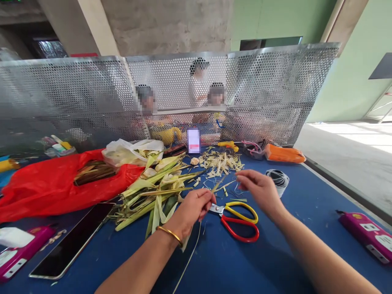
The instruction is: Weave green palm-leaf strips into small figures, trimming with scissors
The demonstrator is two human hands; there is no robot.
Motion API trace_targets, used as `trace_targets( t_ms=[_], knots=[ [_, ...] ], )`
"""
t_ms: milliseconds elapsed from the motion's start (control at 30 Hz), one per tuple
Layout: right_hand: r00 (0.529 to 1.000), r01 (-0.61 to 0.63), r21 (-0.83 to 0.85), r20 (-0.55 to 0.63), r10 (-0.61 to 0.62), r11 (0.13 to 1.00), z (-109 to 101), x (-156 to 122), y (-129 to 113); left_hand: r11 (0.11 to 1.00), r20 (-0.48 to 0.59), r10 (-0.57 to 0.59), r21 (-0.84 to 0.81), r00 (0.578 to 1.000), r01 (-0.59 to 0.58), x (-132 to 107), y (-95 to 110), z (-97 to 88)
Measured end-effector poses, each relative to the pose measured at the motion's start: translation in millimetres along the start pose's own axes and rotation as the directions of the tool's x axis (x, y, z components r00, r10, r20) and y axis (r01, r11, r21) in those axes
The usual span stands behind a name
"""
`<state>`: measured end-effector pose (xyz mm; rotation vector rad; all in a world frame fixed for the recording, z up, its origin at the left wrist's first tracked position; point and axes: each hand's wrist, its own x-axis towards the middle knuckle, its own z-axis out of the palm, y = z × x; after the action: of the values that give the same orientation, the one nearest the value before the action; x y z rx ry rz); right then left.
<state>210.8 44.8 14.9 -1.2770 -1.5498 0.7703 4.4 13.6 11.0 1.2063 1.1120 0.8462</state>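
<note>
The blue desk (306, 192) runs back to a metal screen (260, 81) full of holes. Its long right edge meets the view of the pale floor (343, 147). A red bag (45, 183) and a messy heap of dry leaves (153, 190) take up much of the left side, so there is more room to move on the right. The right hand (260, 190) has its fingertips close together; I cannot tell if that grip has anything. The left hand (199, 204) is beside the heap, its grip pinched tight. Scissors (218, 209) lie between the hands, tips hidden. A thin leaf strip (218, 184) pokes up from the left grip, and a string (192, 253) trails below.
</note>
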Motion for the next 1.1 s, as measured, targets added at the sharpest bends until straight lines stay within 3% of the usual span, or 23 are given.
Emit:
trace_targets(
  t_ms=[33, 100, 133, 200, 367, 700, 1100],
  knots=[
    [0.997, 0.072, -0.215, -0.019, -0.077, 0.974, -10.8, 5.5, 1.9, 0.993, -0.004, -0.047, -0.109, 0.999, 0.047, 0.9, 0.8, -2.7],
    [0.99, 0.136, -0.625, 0.108, -0.088, 0.768, -26.5, 12.8, 7.5, 0.957, -0.003, -0.104, -0.272, 0.995, 0.1, 2.5, 1.9, -7.0],
    [0.984, 0.152, -0.732, 0.179, -0.028, 0.664, -30.2, 14.4, 11.0, 0.938, 0.001, -0.123, -0.327, 0.992, 0.117, 3.1, 2.0, -8.3],
    [0.968, 0.157, -0.816, 0.238, 0.075, 0.557, -29.6, 14.2, 18.2, 0.91, 0.012, -0.152, -0.388, 0.988, 0.144, 3.7, 1.4, -8.9],
    [0.959, 0.121, -0.865, 0.228, 0.166, 0.487, -14.5, 12.3, 32.6, 0.89, 0.059, -0.154, -0.426, 0.986, 0.165, 4.0, -4.0, -5.9],
    [0.945, 0.131, -0.897, 0.242, 0.22, 0.423, -15.0, 11.6, 43.7, 0.879, 0.111, -0.158, -0.436, 0.981, 0.191, 4.4, -6.7, -5.8],
    [0.932, 0.128, -0.905, 0.25, 0.264, 0.406, -43.2, -5.0, 35.4, 0.882, 0.103, -0.181, -0.422, 0.978, 0.208, 2.0, -4.0, -4.7]
  ],
)
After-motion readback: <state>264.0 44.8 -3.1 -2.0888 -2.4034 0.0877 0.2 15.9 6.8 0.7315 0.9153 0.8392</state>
